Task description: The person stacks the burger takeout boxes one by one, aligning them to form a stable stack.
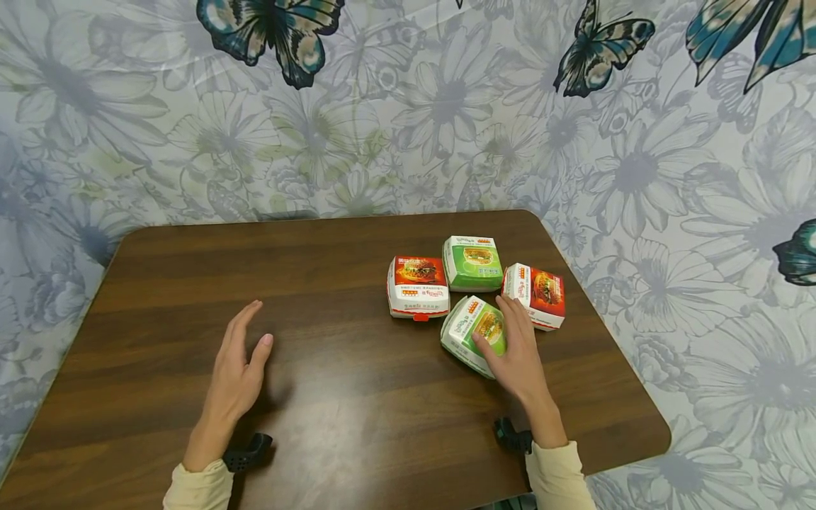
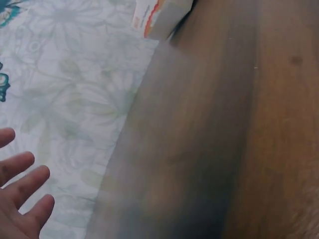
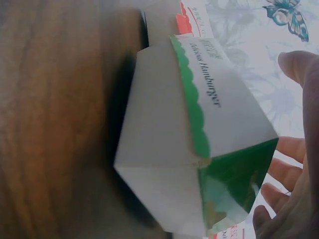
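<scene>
My right hand (image 1: 521, 363) is over the near green-and-white hamburger box (image 1: 464, 327), its fingers extended along the box's right side. In the right wrist view the thumb stands off the hamburger box (image 3: 164, 114), while the fingers (image 3: 286, 177) show at its far side; whether they touch it I cannot tell. Close by are a red-and-white hamburger box (image 1: 418, 292) to the left, another green one (image 1: 473, 263) behind, and another red one (image 1: 551, 292) to the right. My left hand (image 1: 232, 379) holds nothing, fingers apart, over the table's left part.
The brown wooden table (image 1: 319, 269) has rounded corners at the back. Behind it and to the right hangs floral cloth (image 1: 446, 127) with butterfly prints. Dark wrist devices (image 1: 247, 453) sit on both wrists. A box corner (image 2: 164, 17) appears at the top of the left wrist view.
</scene>
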The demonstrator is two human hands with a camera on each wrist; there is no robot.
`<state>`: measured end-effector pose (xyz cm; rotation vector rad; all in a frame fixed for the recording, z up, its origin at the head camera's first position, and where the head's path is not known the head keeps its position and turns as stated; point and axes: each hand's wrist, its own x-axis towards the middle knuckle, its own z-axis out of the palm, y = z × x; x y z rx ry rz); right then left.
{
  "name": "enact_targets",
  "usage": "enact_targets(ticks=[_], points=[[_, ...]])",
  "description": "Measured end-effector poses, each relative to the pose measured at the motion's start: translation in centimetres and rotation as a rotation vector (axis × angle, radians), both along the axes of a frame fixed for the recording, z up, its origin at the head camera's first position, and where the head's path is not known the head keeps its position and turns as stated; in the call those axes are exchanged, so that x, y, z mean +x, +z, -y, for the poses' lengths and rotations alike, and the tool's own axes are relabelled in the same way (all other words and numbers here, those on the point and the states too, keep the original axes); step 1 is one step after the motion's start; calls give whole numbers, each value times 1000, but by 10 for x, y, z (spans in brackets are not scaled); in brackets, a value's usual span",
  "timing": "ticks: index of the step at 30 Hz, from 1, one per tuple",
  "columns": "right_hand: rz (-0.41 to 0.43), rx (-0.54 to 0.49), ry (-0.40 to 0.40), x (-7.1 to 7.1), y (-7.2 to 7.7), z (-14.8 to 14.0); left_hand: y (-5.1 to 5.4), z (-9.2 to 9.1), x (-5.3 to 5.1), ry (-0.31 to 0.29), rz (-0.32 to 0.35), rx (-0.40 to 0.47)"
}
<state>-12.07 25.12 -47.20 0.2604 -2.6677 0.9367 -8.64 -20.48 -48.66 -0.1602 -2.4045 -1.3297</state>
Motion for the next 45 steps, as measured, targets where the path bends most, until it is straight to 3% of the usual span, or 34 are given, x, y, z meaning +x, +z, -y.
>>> enact_targets(ticks=[14, 22, 28, 34, 39, 45], points=[[-25, -50, 24, 7, -17, -5, -21, -3, 0, -67, -62, 6], [-51, -120, 9, 18, -33, -9, -30, -7, 5, -100, -55, 63], [-62, -168, 5, 13, -39, -9, -32, -10, 0, -95, -78, 135], [-20, -215, 3, 12, -40, -5, -33, -7, 2, -91, -64, 161], [24, -251, -16, 14, -42, -10, -34, -7, 0, -129, -24, 201], [70, -276, -32, 12, -43, -10, -36, -4, 3, -126, 23, 254]])
